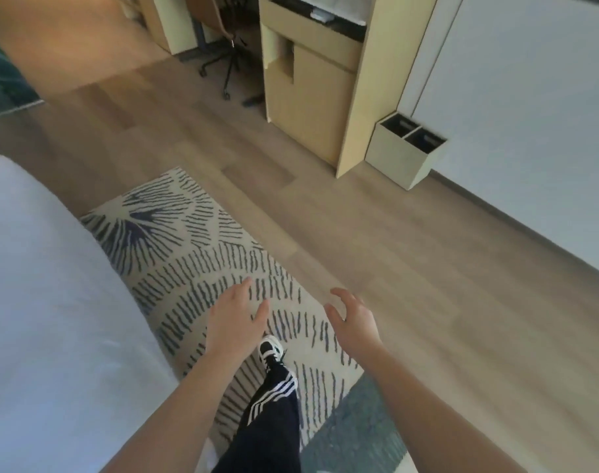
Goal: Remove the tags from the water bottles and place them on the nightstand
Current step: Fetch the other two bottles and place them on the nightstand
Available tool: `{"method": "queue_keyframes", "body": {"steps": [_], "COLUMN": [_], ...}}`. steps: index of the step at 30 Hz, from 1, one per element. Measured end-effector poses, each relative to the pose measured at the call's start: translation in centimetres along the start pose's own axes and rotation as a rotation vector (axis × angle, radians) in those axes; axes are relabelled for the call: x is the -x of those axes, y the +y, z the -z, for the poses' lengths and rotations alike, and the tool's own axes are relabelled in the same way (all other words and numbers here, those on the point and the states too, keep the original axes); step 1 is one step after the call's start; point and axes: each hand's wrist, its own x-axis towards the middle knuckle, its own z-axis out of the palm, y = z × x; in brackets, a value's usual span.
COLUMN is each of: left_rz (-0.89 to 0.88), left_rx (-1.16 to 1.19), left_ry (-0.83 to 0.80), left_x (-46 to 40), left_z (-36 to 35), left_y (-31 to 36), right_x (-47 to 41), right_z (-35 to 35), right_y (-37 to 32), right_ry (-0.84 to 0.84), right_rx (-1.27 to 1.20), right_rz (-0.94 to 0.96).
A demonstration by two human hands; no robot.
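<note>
Both the left hand [235,315] and the right hand [354,319] are held out empty above the patterned rug [189,240], fingers loosely spread, while no water bottles or nightstand can be seen.

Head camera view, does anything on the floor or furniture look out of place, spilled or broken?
Nothing is spilled or visibly broken. The patterned rug lies flat beside the bed, and the two-compartment bin stands upright by the cabinet. One cabinet drawer stands open. Both hands, left and right, are empty.
</note>
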Motion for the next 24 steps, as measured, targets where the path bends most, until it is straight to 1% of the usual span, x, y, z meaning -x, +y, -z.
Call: {"method": "queue_keyframes", "body": {"steps": [2, 7, 12, 18, 21, 24], "left_rz": [0.029, 0.135, 0.209, 0.213, 0.191, 0.221], "left_rx": [0.02, 0.013, 0.013, 0.008, 0.031, -0.009], "left_ry": [0.019, 0.02, 0.065, 0.021, -0.014, -0.017], "left_x": [-3.4, -16.6, -27.9, -39.6, -46.4, -54.5], "left_z": [0.8, 4.7, 9.2, 11.9, 12.3, 12.4], "left_y": [-0.3, -1.4, -1.4, -0.8, -1.0, -0.9], "right_x": [-3.9, -18.8, -30.4, -42.0, -49.1, -57.5], "right_z": [-0.1, -0.3, 0.6, 0.6, 0.3, 0.3], "right_y": [-1.3, -7.4, -13.8, -18.1, -19.7, -21.4], "right_ry": [-0.012, -0.089, -0.071, -0.085, -0.101, -0.102], "right_rx": [0.037, 0.161, 0.217, 0.178, 0.148, 0.113], "right_rz": [0.038, 0.172, 0.252, 0.251, 0.27, 0.274]}}
